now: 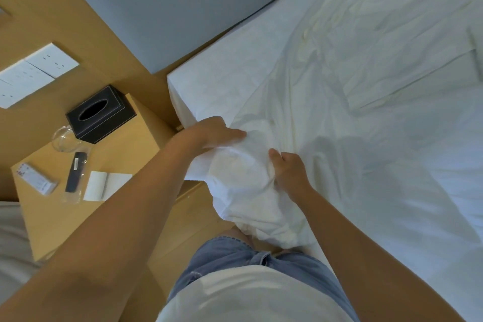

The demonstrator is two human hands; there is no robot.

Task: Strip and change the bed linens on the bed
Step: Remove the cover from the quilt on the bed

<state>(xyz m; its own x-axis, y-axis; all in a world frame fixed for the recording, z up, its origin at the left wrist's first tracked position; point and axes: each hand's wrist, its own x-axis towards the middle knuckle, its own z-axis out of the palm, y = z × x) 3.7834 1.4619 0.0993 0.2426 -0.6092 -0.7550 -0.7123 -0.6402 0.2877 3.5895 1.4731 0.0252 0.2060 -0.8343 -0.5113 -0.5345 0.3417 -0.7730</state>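
Head view, looking down at the corner of the bed (209, 81) by the headboard: the white sheet (248, 178) lies rumpled across the mattress and is gathered into a bunch at the near edge, right in front of the person. The right hand (287, 172) has a closed grip, fingers dug into the bunch, thumb up. The left hand (211, 133) lies over the top fold, thumb hidden, so I cannot tell its grip. A black tissue box (100, 114) and a glass (61, 138) sit on the bedside surface (125, 144).
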